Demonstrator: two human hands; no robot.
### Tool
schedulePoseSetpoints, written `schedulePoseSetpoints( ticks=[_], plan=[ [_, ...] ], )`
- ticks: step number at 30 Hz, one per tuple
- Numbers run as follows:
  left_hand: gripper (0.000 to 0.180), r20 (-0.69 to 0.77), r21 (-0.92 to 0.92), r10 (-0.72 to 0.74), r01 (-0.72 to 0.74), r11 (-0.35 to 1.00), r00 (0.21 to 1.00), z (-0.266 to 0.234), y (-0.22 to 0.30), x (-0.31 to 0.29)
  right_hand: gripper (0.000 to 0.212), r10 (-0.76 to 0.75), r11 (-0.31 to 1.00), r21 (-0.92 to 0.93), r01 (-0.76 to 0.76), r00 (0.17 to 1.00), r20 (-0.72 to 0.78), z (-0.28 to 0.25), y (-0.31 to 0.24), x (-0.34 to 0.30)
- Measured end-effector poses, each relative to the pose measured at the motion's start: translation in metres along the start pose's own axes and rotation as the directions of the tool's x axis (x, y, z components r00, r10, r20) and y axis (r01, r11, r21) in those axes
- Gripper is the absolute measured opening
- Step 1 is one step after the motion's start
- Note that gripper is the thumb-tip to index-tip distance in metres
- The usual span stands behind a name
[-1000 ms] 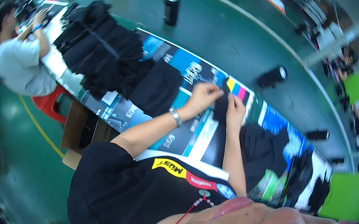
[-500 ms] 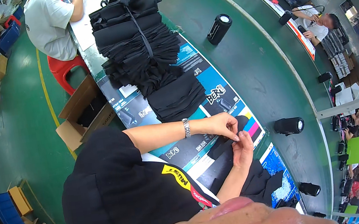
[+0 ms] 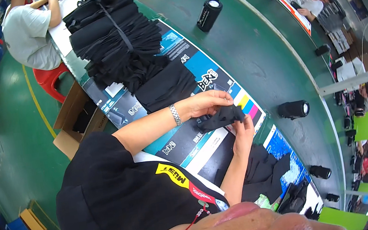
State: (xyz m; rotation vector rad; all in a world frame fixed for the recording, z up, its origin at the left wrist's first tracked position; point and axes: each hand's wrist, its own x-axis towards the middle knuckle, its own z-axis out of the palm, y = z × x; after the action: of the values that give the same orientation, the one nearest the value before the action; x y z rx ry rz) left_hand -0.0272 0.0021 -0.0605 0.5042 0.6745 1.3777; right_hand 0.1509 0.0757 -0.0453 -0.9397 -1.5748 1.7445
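Black, crumpled strip [image 3: 220,119], probably soft fabric, in the pinch of both hands [image 3: 203,104].

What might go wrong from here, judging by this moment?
The black fabric piece is between the left hand and the right hand, and might slip if the fingertips lose it. The metallic wristband on the left arm might snag loose fabric. That hand also appears close to the folded black pile, so a bump might shift it.
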Motion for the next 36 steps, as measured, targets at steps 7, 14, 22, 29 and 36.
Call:
schedulePoseSetpoints(
  ticks=[7,14,22,29,36],
  plan=[
    [0.029,0.002,-0.052,-0.033,0.033,0.998,0.999,0.021,-0.003,0.005,0.011,0.158,0.783,0.592,-0.192,0.981,0.109,-0.015,0.005,0.012],
    [0.03,-0.105,0.112,0.266,-0.254,0.961,0.958,0.011,-0.011,0.019,0.015,0.199,0.926,0.283,-0.249,0.96,0.196,-0.012,0.001,0.008],
    [0.02,-0.151,0.655,0.296,-0.129,0.744,0.943,0.031,0.001,0.007,0.03,-0.044,0.747,0.653,-0.129,0.969,0.242,-0.019,-0.013,-0.001],
    [0.025,-0.099,0.656,0.023,0.048,0.753,0.995,0.035,0.002,0.003,0.027,-0.096,0.854,0.517,-0.053,0.962,0.256,-0.025,-0.006,-0.005],
    [0.026,0.027,-0.029,0.012,-0.011,1.0,1.0,0.012,-0.024,0.01,0.02,-0.181,0.948,0.312,0.054,0.901,0.395,-0.019,-0.014,-0.006]
  ],
)
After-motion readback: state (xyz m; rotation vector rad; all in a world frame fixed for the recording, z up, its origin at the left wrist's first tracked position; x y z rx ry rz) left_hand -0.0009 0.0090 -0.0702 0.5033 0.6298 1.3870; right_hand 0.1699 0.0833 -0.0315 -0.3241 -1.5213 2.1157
